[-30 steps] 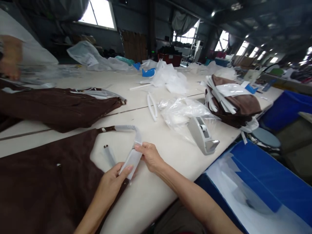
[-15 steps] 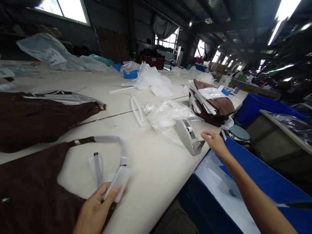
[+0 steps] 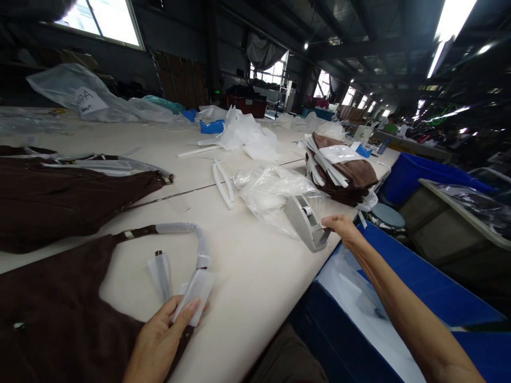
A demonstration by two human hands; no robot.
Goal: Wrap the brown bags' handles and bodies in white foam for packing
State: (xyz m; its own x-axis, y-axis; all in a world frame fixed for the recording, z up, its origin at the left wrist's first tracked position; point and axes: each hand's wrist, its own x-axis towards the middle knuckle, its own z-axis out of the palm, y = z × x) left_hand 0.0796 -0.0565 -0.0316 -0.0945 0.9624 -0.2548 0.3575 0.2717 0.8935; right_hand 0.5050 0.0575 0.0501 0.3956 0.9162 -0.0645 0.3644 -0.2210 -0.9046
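Note:
My left hand (image 3: 163,332) is closed round the bag handle (image 3: 198,239), gripping a flat piece of white wrapping (image 3: 195,295) on it. The handle curves up from a dark brown bag (image 3: 59,308) at the lower left and is mostly covered in whitish wrap. My right hand (image 3: 341,226) pinches at the cutting end of a grey tape dispenser (image 3: 307,223) near the table edge. The tape between those fingertips is hard to make out. Inside the handle's curve lies another wrapped strap end (image 3: 159,274).
A second brown bag (image 3: 72,202) lies at the left. Clear plastic (image 3: 263,186) touches the dispenser, with white foam strips (image 3: 221,183) beside it. Farther back are white sheets (image 3: 249,135) and a folded brown bag (image 3: 343,165). A blue bin (image 3: 331,324) stands below the table's right edge.
My right hand has moved left and closer to the dispenser's cutting end. My left hand keeps its grip on the handle. The whole view has shifted slightly.

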